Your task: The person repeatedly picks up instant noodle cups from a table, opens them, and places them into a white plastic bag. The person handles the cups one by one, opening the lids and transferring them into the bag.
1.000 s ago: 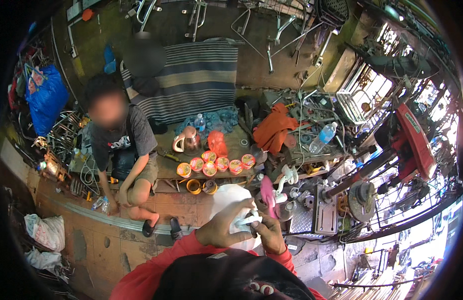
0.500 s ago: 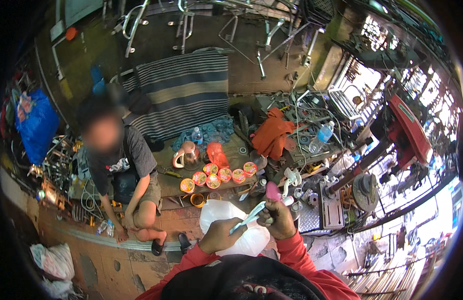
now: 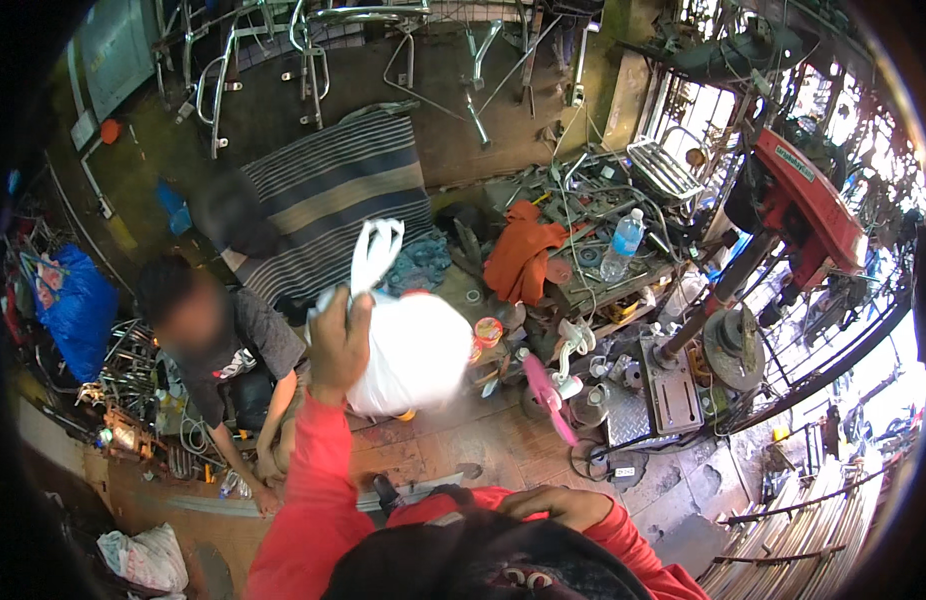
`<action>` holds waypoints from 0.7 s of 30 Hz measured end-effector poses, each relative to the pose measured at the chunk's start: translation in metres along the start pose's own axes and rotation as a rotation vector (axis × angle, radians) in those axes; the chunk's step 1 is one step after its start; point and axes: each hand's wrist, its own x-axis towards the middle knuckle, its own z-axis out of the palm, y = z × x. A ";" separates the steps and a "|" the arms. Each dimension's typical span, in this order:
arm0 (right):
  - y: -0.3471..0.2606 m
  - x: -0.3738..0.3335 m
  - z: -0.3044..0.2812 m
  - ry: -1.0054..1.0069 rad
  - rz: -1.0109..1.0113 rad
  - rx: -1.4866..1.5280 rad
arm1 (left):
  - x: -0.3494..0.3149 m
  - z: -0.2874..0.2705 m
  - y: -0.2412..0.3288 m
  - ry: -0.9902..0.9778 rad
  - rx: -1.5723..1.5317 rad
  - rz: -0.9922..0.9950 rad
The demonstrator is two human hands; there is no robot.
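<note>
My left hand (image 3: 340, 345) is raised out in front and closed around the gathered neck of a white plastic bag (image 3: 413, 350). The bag hangs full and rounded, its loop handles (image 3: 376, 252) standing up above my fingers. What is inside does not show through. My right hand (image 3: 560, 506) rests close against my body at the lower edge, its fingers mostly hidden by my dark garment. Behind the bag, a round lidded cup (image 3: 489, 330) with a red rim shows on the low bench; the bag covers most of the others.
A person (image 3: 245, 345) sits at the left beside the bench. A pink-bladed fan (image 3: 548, 398) stands right of the bag. Farther right are a red drill press (image 3: 808, 205) and a cluttered workbench with a water bottle (image 3: 623, 245). Metal rods (image 3: 813, 540) lie lower right.
My left hand has lifted the white bag forward and up, so it now hides most of the cups. My right hand has let go of the bag's handles and drawn back to my body.
</note>
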 end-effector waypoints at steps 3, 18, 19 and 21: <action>-0.028 -0.035 0.003 0.270 -0.012 0.445 | 0.043 -0.003 0.019 0.016 0.185 0.119; -0.165 0.023 -0.008 0.296 -0.496 0.255 | 0.218 0.128 0.002 -0.120 0.373 0.315; -0.164 0.032 -0.014 0.300 -0.478 0.240 | 0.226 0.141 -0.006 -0.051 0.366 0.375; -0.161 0.053 -0.028 0.297 -0.447 0.228 | 0.246 0.160 -0.021 0.013 0.414 0.399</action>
